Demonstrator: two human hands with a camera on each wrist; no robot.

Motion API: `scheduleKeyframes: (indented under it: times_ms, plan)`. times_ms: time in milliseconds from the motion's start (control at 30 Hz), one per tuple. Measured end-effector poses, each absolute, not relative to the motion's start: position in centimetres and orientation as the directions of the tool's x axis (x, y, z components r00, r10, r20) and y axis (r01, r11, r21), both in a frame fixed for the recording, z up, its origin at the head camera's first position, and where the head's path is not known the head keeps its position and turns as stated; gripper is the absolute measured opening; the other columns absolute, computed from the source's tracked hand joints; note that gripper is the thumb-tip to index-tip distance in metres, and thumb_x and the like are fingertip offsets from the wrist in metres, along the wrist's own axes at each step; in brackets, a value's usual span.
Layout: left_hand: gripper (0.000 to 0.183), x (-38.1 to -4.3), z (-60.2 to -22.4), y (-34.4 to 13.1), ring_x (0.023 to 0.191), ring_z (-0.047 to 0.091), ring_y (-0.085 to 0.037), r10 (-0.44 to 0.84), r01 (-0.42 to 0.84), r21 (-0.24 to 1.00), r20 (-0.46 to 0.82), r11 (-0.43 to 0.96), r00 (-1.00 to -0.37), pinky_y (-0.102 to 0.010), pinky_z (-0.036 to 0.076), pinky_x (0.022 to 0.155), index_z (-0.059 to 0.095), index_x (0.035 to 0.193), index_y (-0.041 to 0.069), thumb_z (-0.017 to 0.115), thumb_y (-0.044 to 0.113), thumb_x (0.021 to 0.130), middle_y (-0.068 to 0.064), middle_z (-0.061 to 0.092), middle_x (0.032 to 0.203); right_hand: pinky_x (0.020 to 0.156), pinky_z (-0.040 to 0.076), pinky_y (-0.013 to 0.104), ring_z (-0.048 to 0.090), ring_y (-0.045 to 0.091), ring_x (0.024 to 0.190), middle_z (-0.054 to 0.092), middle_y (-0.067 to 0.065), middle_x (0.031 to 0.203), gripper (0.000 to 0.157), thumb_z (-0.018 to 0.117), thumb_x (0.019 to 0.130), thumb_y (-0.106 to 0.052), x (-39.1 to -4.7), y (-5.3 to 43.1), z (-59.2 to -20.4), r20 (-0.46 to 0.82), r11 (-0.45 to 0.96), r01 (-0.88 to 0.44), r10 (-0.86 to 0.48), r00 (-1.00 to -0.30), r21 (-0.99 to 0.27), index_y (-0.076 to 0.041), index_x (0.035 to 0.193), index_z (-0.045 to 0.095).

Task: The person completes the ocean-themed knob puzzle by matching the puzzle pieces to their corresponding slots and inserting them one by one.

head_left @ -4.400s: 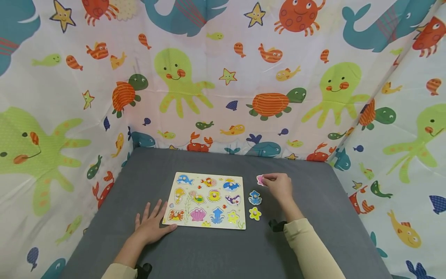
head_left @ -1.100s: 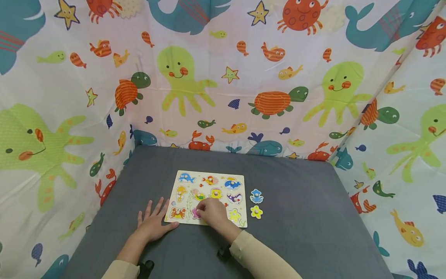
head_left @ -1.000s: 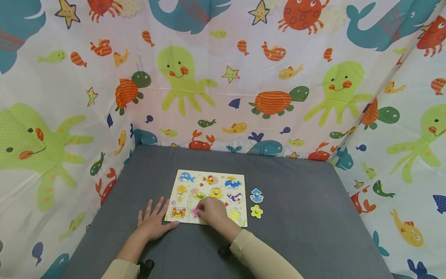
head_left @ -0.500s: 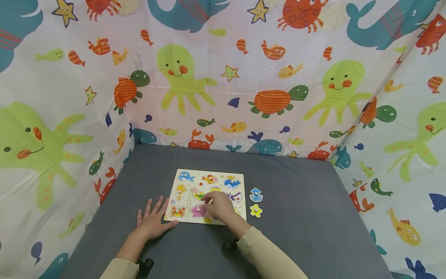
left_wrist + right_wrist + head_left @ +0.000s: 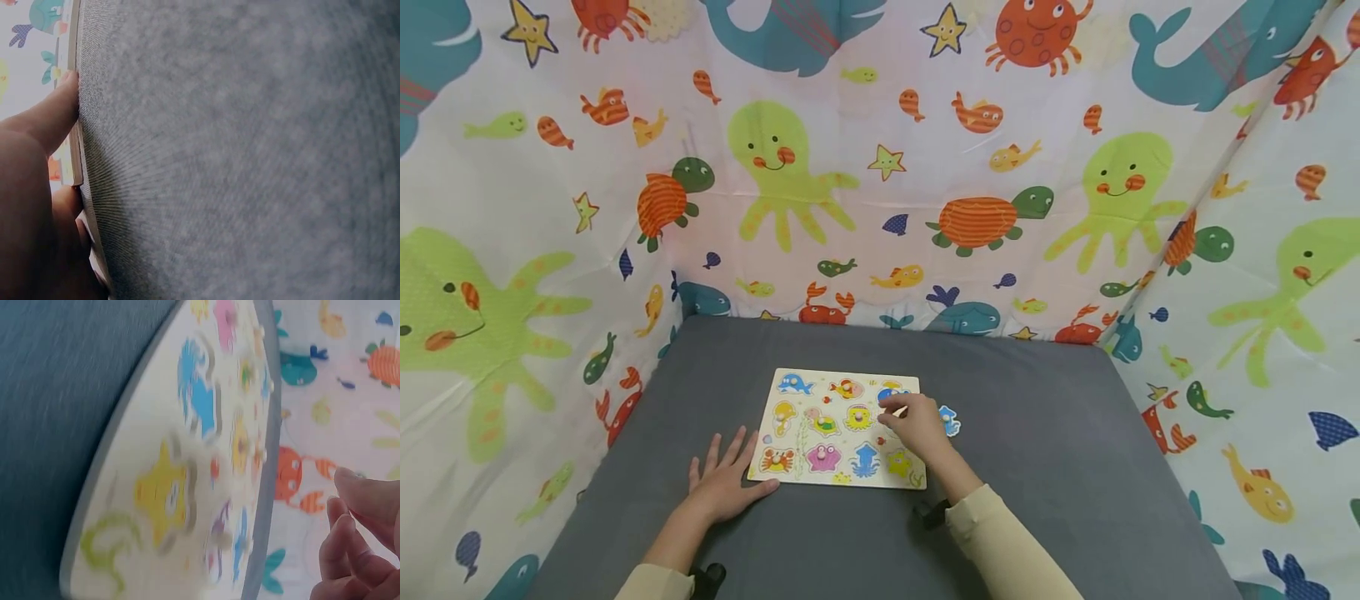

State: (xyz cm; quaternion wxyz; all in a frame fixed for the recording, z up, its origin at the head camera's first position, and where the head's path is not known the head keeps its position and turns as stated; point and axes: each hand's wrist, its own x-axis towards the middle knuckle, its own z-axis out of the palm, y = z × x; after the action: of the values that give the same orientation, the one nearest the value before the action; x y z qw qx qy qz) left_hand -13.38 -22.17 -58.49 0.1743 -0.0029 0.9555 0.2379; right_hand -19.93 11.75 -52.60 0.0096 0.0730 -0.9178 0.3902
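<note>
A wooden peg puzzle board (image 5: 832, 492) with sea-animal pieces lies on the grey table. My left hand (image 5: 722, 487) rests with spread fingers at its lower left corner; the left wrist view shows the thumb (image 5: 59, 109) against the board's edge. My right hand (image 5: 921, 433) hovers over the board's right side, fingers loosely bent and holding nothing. The pink shell piece (image 5: 823, 457) sits in the bottom row. Beside it, the squid recess (image 5: 199, 390) and the star recess (image 5: 162, 494) hold no pieces. A loose blue squid piece (image 5: 951, 422) lies right of the board, partly hidden by my right hand.
The grey cloth-covered table (image 5: 1037, 433) stretches right of the board. A sea-animal patterned curtain (image 5: 865, 192) encloses the back and both sides. Black straps (image 5: 931, 514) show at the wrists.
My right hand brought the pink shell piece from the table's right side to the board, let go of it, and moved back rightward. It now covers the loose yellow star piece. My left hand stayed put.
</note>
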Motion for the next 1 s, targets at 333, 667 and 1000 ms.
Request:
scheduleKeyframes:
  times_ms: [333, 667, 1000]
  plan:
    - [0.112, -13.2, -58.6, -22.2, 0.153, -0.013, -0.046, 0.068, -0.092, 0.445, -0.332, 0.891, -0.941, -0.075, -0.013, 0.113, 0.016, 0.164, 0.018, 0.06, 0.08, 0.081, -0.012, 0.004, 0.171, 0.061, 0.054, 0.032, 0.069, 0.017, 0.079, 0.075, 0.001, 0.092, 0.019, 0.079, 0.088, -0.015, -20.7, 16.4, -53.1, 0.116, 0.732, -0.08, -0.002, -0.993, -0.676, -0.013, 0.107, 0.079]
    - [0.112, -13.3, -58.6, -22.3, 0.153, -0.013, -0.048, 0.069, -0.085, 0.44, -0.324, 0.894, -0.944, -0.076, -0.012, 0.112, 0.017, 0.163, 0.017, 0.059, 0.081, 0.081, -0.013, 0.005, 0.171, 0.068, 0.057, 0.04, 0.072, 0.021, 0.085, 0.076, 0.003, 0.099, 0.022, 0.078, 0.089, -0.016, -22.0, 20.6, -54.7, 0.063, 0.76, 0.036, 0.101, -0.993, -0.649, -0.011, 0.11, 0.078]
    - [0.113, -13.4, -58.6, -22.4, 0.154, -0.014, -0.045, 0.081, -0.082, 0.465, -0.32, 0.881, -0.944, -0.074, -0.017, 0.112, 0.017, 0.164, 0.018, 0.058, 0.082, 0.08, -0.012, 0.005, 0.171, 0.07, 0.056, 0.042, 0.071, 0.021, 0.088, 0.077, 0.003, 0.105, 0.022, 0.079, 0.088, -0.022, -22.0, 21.6, -56.3, -0.056, 0.806, 0.125, 0.114, -0.992, -0.579, -0.018, 0.111, 0.08]
